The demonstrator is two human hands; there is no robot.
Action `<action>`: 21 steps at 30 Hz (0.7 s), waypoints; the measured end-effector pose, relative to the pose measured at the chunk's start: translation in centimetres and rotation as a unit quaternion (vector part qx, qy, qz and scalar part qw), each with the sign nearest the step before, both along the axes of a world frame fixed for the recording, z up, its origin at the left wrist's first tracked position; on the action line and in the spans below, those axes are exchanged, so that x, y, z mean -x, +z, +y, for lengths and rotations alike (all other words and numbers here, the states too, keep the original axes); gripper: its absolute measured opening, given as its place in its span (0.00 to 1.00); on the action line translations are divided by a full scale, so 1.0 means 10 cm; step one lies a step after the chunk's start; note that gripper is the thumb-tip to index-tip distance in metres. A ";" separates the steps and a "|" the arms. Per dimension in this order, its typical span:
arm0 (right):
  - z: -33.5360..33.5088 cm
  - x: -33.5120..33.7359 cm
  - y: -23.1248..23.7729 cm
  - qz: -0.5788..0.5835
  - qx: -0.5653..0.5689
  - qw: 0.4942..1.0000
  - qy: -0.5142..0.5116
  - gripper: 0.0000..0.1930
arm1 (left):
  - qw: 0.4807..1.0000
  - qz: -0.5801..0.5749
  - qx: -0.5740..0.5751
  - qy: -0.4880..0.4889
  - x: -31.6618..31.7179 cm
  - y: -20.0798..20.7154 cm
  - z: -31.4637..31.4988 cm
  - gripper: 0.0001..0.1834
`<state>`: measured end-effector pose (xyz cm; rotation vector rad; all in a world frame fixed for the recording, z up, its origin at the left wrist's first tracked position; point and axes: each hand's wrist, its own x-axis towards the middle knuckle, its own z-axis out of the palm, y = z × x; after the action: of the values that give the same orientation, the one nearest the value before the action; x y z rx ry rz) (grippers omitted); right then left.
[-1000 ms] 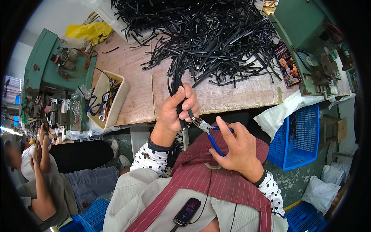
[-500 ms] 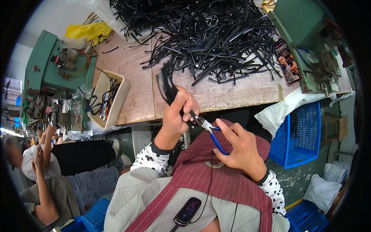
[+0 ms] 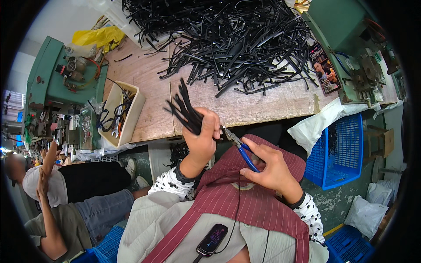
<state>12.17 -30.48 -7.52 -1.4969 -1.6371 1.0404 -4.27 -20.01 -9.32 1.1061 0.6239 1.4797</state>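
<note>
My left hand is closed around a bunch of slim black eyeglass temples, whose free ends fan out toward the table. My right hand grips blue-handled cutting pliers. Their metal jaws point up and left, close beside the left fingertips. Whether the jaws touch a temple end there is too small to tell. Beyond both hands, a large tangled pile of similar black temples covers the far part of the wooden table.
A cream tray of tools sits at the table's left, near a green machine. To the right are a phone, another green machine and a blue crate below. Other people sit at left.
The bunch in my left hand has turned, its free ends now spread more to the left. The pliers' handles are closer together, and their jaws have shifted slightly upward beside the left fingertips.
</note>
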 end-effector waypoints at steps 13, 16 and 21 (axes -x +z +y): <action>-0.06 0.03 -0.03 0.012 0.049 0.998 -0.032 0.39 | 0.982 0.102 0.161 0.009 0.07 -0.09 0.99 0.12; -0.06 0.07 -0.06 0.006 0.049 0.998 -0.024 0.39 | 0.869 0.486 0.051 0.081 -0.04 -0.05 1.54 0.18; -0.09 0.07 -0.07 0.003 0.040 0.999 -0.016 0.40 | 0.763 0.637 0.034 0.107 -0.33 -0.11 1.79 0.20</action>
<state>11.51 -31.34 -8.25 -1.5645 -1.5791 1.1033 -0.98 -2.09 -10.45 1.9775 1.7570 0.6438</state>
